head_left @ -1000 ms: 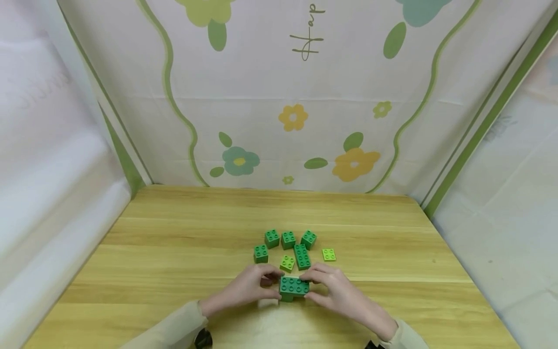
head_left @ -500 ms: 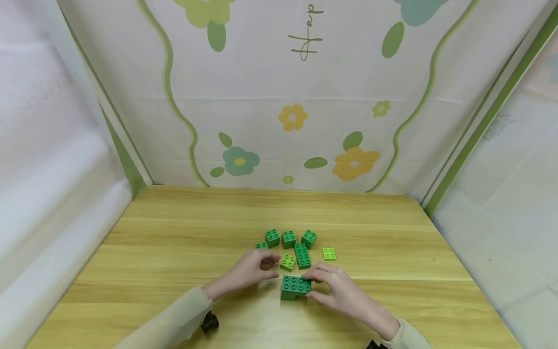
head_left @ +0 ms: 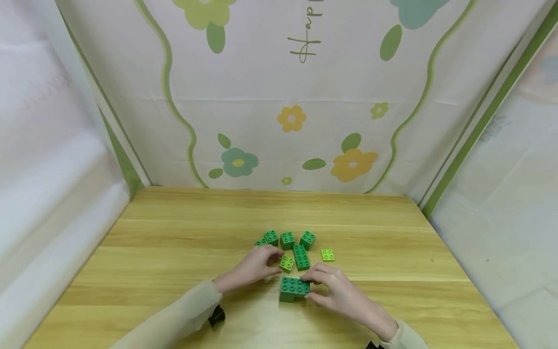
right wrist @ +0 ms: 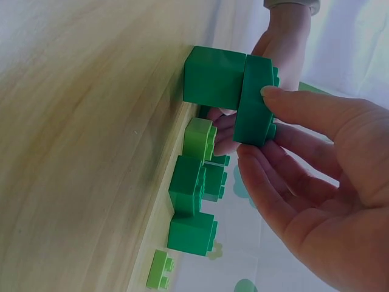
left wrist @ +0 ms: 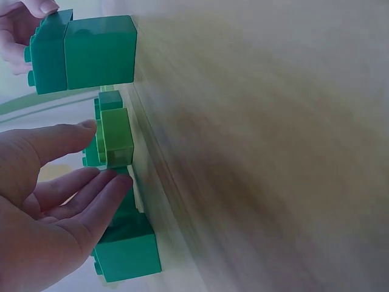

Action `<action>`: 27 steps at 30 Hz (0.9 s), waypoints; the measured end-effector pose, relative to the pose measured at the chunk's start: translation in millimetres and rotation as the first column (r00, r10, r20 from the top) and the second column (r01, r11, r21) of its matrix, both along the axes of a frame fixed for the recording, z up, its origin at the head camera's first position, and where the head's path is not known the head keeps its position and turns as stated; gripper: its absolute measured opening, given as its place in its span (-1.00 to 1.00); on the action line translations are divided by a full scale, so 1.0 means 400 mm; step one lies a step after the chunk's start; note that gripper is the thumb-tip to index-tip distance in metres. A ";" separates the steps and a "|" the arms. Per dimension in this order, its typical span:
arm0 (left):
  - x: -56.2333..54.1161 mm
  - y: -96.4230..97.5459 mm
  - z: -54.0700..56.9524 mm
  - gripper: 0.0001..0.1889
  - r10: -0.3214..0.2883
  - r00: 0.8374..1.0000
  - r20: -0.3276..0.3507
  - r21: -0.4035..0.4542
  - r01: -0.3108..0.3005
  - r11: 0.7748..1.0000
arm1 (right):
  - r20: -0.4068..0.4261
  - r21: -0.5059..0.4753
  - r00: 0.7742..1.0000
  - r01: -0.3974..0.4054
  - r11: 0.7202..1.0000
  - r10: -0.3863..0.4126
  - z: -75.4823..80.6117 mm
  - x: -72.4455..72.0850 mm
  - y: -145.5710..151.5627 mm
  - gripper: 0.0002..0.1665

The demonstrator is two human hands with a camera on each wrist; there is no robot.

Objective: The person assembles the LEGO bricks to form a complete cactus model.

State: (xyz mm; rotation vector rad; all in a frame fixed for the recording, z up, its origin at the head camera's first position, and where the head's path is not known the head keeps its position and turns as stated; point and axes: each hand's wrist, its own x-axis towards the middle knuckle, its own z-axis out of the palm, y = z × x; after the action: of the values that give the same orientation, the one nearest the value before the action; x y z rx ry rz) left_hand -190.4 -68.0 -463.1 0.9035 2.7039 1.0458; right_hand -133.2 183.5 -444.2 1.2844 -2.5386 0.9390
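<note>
My right hand (head_left: 335,288) pinches the right end of a long dark green toy brick (head_left: 294,286), thumb on one side and fingers on the other. That brick sits on a square green brick (right wrist: 213,76) under its left end, so its right end overhangs. Beyond the pair, my left hand (head_left: 255,265) reaches towards a small lime green brick (head_left: 286,263). In the left wrist view, its thumb and fingers stand apart on either side of the lime brick, holding nothing.
Behind the lime brick lie another long green brick (head_left: 301,257) and several square green ones (head_left: 287,240), one partly hidden by my left hand. A thin lime brick (head_left: 327,255) lies to the right. A printed cloth (head_left: 261,97) hangs behind the wooden table (head_left: 370,218).
My left hand has let go of the stacked bricks and moved forward to the small lime brick. The right hand has kept its pinch on the long brick.
</note>
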 end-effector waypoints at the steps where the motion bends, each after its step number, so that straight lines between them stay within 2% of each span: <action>1: -0.001 0.002 0.000 -0.59 -0.002 1.000 -0.001 -0.006 0.002 1.000 | 0.002 -0.001 1.000 -0.002 1.000 0.002 0.000 0.000 0.000 -0.57; 15: -0.008 0.025 0.001 -0.51 -0.009 0.999 -0.045 -0.090 0.005 0.996 | 0.008 -0.010 1.000 -0.019 1.000 0.019 -0.002 -0.001 -0.001 -0.59; 27: -0.014 0.031 -0.005 -0.59 -0.026 0.995 -0.097 -0.134 0.013 0.991 | 0.000 -0.013 1.000 -0.020 1.000 0.020 -0.005 -0.005 -0.001 -0.60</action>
State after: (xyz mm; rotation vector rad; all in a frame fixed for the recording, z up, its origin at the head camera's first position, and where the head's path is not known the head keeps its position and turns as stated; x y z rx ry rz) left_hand -195.9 -55.7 -465.0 0.9801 2.7993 0.8252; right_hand -135.4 183.1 -446.2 1.3082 -2.5201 0.9577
